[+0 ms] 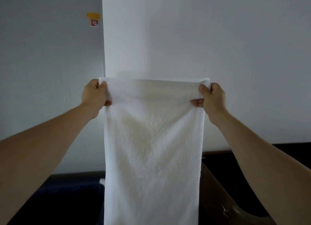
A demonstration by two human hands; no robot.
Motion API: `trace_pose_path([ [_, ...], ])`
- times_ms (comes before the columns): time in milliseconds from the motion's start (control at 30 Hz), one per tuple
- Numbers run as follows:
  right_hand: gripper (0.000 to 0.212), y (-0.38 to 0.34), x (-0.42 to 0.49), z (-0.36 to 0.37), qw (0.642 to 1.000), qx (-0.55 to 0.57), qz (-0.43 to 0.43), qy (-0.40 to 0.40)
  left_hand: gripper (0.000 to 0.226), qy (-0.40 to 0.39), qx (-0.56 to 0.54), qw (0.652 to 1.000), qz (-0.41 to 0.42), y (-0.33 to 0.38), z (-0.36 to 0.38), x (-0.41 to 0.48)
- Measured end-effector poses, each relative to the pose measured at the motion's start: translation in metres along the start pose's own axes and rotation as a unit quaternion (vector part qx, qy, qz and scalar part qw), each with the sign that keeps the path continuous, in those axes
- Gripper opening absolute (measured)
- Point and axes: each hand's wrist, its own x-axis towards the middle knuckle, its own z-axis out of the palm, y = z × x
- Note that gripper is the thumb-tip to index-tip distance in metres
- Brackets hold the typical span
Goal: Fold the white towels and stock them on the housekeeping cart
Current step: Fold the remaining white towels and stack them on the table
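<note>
A white terry towel hangs straight down in front of me, stretched flat at chest height and running out of view at the bottom. My left hand grips its top left corner, fingers closed over the hem. My right hand grips the top right corner the same way. Both arms are held out level, so the top edge is taut between them. The towel hides what lies directly below it.
A pale wall stands close behind, with a grey door or panel at left bearing small yellow and red stickers. Dark blue fabric lies low left. A dark brown piece of furniture sits low right.
</note>
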Motion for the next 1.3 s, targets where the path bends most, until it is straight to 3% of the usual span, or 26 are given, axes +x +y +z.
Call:
trace_pose_path([
  [233, 0.019, 0.007, 0.028, -0.001, 0.999, 0.019, -0.042, 0.005, 0.02, 0.036, -0.036, 0.998, 0.032, 0.016, 0.021, 0.006],
  [500, 0.018, -0.023, 0.012, -0.013, 0.994, 0.062, -0.095, -0.003, 0.019, 0.037, -0.086, 0.994, 0.061, 0.053, -0.008, -0.023],
  [700, 0.017, -0.041, -0.059, -0.047, 0.995, 0.053, -0.081, -0.022, 0.028, -0.024, -0.114, 0.992, 0.042, 0.057, -0.067, -0.105],
  [967, 0.017, -0.025, -0.249, -0.114, 0.996, -0.022, 0.065, -0.055, 0.015, -0.116, -0.087, 0.983, -0.109, 0.013, -0.17, -0.273],
  [1133, 0.012, -0.006, -0.336, -0.146, 0.965, -0.089, 0.221, -0.111, 0.014, -0.212, -0.032, 0.949, -0.231, -0.021, -0.206, -0.37],
  [1300, 0.014, -0.003, -0.385, -0.177, 0.939, -0.148, 0.254, -0.179, 0.018, -0.252, 0.018, 0.927, -0.277, -0.044, -0.233, -0.415],
])
